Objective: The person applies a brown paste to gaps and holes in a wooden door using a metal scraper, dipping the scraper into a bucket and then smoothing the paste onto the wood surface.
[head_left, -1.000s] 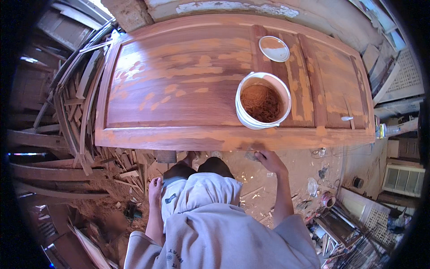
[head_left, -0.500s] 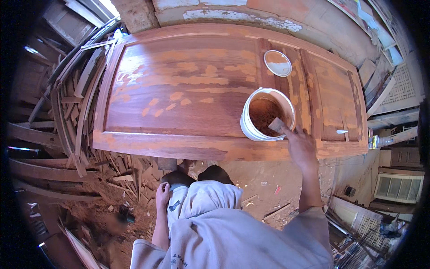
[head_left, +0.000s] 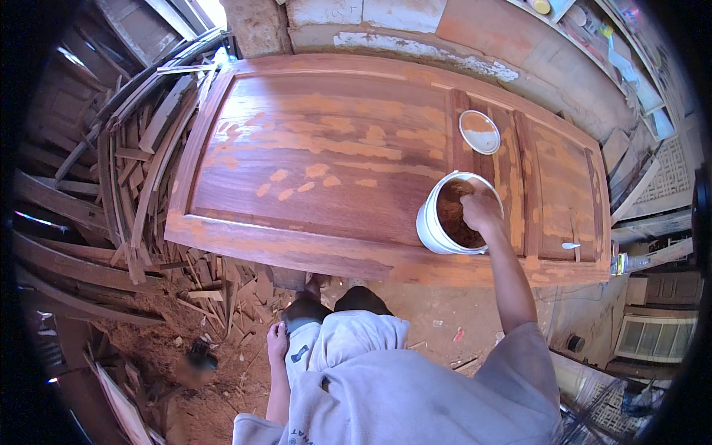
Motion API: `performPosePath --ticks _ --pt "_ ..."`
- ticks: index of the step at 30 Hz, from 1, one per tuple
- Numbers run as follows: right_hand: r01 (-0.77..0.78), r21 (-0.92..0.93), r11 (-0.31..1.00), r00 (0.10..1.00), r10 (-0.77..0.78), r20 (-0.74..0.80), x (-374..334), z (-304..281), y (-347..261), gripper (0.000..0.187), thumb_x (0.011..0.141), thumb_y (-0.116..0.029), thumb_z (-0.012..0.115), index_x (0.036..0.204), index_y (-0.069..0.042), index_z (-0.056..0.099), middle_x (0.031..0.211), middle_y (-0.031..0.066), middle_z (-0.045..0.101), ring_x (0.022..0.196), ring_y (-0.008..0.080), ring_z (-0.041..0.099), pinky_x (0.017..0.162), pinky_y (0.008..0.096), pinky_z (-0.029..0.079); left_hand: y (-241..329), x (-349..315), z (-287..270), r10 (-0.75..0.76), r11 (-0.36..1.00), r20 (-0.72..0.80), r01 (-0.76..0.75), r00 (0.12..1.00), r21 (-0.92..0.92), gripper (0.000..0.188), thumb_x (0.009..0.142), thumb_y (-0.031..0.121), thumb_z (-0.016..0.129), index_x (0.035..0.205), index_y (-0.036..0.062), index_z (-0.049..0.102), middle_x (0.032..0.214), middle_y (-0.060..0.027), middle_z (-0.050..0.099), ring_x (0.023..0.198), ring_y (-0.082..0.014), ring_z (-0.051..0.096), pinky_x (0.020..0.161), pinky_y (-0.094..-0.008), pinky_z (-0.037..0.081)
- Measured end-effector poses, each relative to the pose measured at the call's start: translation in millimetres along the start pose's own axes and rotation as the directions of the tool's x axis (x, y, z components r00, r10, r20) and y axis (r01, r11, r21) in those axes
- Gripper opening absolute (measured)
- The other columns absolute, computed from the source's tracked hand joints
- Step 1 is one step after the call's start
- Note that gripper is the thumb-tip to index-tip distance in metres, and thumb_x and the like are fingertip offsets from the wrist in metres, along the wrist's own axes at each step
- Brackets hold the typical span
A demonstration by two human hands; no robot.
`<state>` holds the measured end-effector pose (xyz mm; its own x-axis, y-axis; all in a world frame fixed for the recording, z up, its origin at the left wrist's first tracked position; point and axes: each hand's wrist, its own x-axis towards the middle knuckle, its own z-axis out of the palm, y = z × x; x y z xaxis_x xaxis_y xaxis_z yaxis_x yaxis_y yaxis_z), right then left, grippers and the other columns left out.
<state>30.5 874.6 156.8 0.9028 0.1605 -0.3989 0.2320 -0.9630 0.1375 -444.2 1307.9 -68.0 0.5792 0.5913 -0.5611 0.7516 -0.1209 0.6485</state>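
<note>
My right hand (head_left: 483, 211) reaches down into a white bucket (head_left: 433, 231), closed on a scraper whose flat blade is now hidden inside. Brown-orange filler paste (head_left: 454, 215) lies in the bucket. The bucket stands on a wooden door panel (head_left: 326, 215) lying flat, with orange filler patches smeared over its boards. Behind the bucket rests a round white lid (head_left: 480, 132) with orange paste on it. My left hand (head_left: 277, 341) is low beside my thigh, away from the door, its fingers curled with nothing seen in them.
Stacked wood offcuts (head_left: 141, 163) crowd the left side, with scraps and sawdust on the floor. A small white-tipped item (head_left: 570, 245) lies on the door's right end. A wall (head_left: 400, 41) runs behind; shelving (head_left: 593, 37) stands back right.
My right hand has gone from the bucket's rim down into it, taking the scraper blade out of sight. The view has shifted slightly; my left hand stays by my thigh.
</note>
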Motion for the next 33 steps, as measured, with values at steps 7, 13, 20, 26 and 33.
performPosePath --ticks 7,13,20,26,33 --pt "-0.051 0.074 0.996 0.999 0.051 0.000 11.0 -16.9 12.2 0.034 0.088 -0.006 0.049 0.112 -0.014 0.072 0.121 0.0128 0.066 0.110 0.0325 0.065 0.091 0.0453 0.053 -4.8 -0.8 -0.5 0.007 1.000 -0.032 -0.006 0.999 0.016 0.038 0.099 0.030 0.057 0.113 -0.0040 0.065 0.105 -0.0159 0.070 0.099 -0.0224 0.065 0.090 -0.0342 0.050" --pt "0.098 -0.085 0.992 0.993 -0.092 0.072 18.9 -7.7 0.3 0.032 0.087 -0.009 0.050 0.108 -0.013 0.073 0.119 0.0170 0.066 0.107 0.0343 0.066 0.091 0.0445 0.053 4.3 -3.1 4.1 0.002 1.000 -0.024 -0.002 1.000 0.012 0.037 0.099 0.029 0.057 0.113 -0.0042 0.066 0.105 -0.0156 0.070 0.098 -0.0222 0.065 0.090 -0.0339 0.050" --pt "0.023 0.078 0.997 1.000 -0.022 -0.012 21.8 -7.1 16.5 0.033 0.088 -0.009 0.052 0.113 -0.017 0.072 0.122 0.0132 0.066 0.110 0.0344 0.065 0.093 0.0462 0.053 -4.4 -6.8 -0.6 -0.016 1.000 -0.016 0.016 1.000 -0.005 0.037 0.099 0.029 0.057 0.114 -0.0039 0.065 0.105 -0.0160 0.070 0.098 -0.0223 0.065 0.090 -0.0341 0.050" --pt "-0.013 0.008 1.000 0.999 0.012 0.049 17.6 -6.1 -7.6 0.024 0.087 -0.008 0.053 0.099 -0.007 0.074 0.121 0.0233 0.062 0.112 0.0371 0.062 0.096 0.0447 0.050 5.2 -12.3 3.1 0.012 0.998 -0.053 -0.009 0.999 0.056 0.038 0.099 0.030 0.057 0.115 -0.0036 0.065 0.103 -0.0157 0.070 0.095 -0.0212 0.065 0.088 -0.0340 0.050" --pt "0.021 0.584 0.812 0.941 -0.213 0.263 -20.1 -34.8 54.0 0.030 0.101 -0.020 0.048 0.126 -0.011 0.063 0.083 0.0082 0.064 0.065 0.0191 0.064 0.059 0.0339 0.054 -22.4 -12.0 -1.5 -0.009 0.999 -0.030 0.008 1.000 -0.046 0.037 0.099 0.030 0.057 0.114 -0.0035 0.065 0.101 -0.0148 0.070 0.093 -0.0201 0.065 0.086 -0.0330 0.051"
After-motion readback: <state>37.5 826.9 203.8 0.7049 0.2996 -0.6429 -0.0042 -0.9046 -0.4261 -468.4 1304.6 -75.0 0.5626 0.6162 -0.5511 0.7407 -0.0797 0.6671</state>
